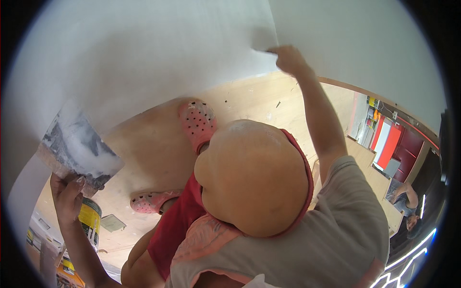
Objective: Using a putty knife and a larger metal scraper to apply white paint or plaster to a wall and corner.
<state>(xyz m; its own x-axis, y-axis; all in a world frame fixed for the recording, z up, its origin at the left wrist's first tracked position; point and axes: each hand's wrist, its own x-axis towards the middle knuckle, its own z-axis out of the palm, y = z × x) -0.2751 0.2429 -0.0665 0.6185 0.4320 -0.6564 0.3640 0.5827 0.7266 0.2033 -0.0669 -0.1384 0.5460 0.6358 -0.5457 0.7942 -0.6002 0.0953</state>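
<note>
My left hand [68, 198] grips the lower edge of a flat, dark rectangular board [91, 137] smeared with white putty. Up near the corner of the white wall [168, 43], my right hand [291, 61] is closed around a thin putty knife [265, 51]. The knife's blade lies at the wall surface just left of the corner line, and its handle is mostly hidden by my fingers. That arm reaches out straight, while the board stays low on the left, well apart from the knife.
Wooden floor [149, 139] lies below, with my pink clogs [197, 121] on it. Left of me stand a yellow bucket [90, 222] and a small flat scrap [113, 222]. A person [407, 199] is at the far right, beyond wooden boxes or steps [361, 153] and red panels [388, 146].
</note>
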